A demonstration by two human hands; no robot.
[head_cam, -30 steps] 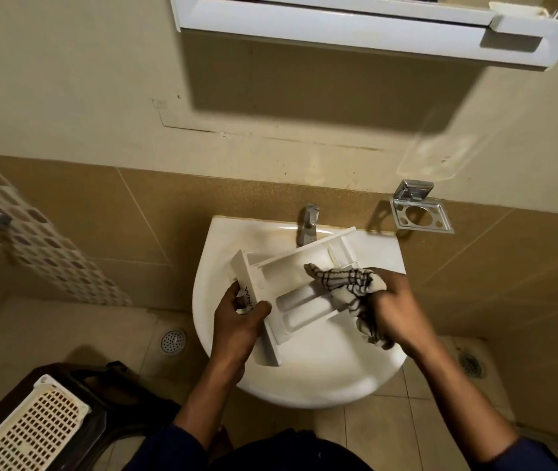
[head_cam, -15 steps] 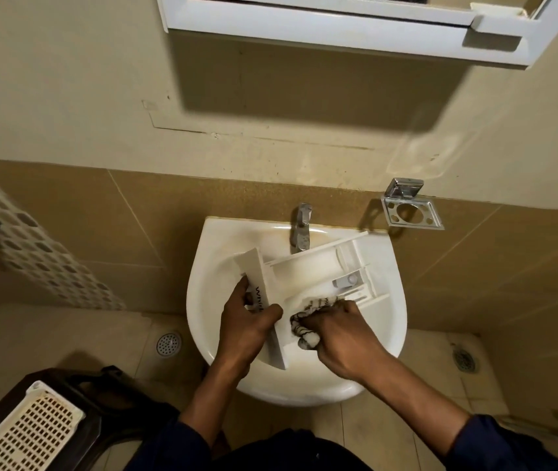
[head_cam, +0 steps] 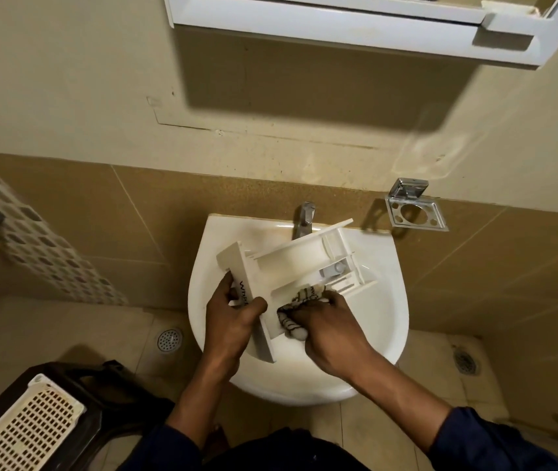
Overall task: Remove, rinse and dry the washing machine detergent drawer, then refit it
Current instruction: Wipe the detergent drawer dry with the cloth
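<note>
Over the white sink the person held the white detergent drawer tilted, its far end reaching up beside the tap. The left hand was clamped around the drawer's front panel, where dark lettering began "Whi", the rest hidden under the thumb. The right hand was closed on a bunched checked cloth, pressed into the drawer's near compartment. A chrome holder hung on the wall right of the sink, a cream slatted basket on the floor left of it.
</note>
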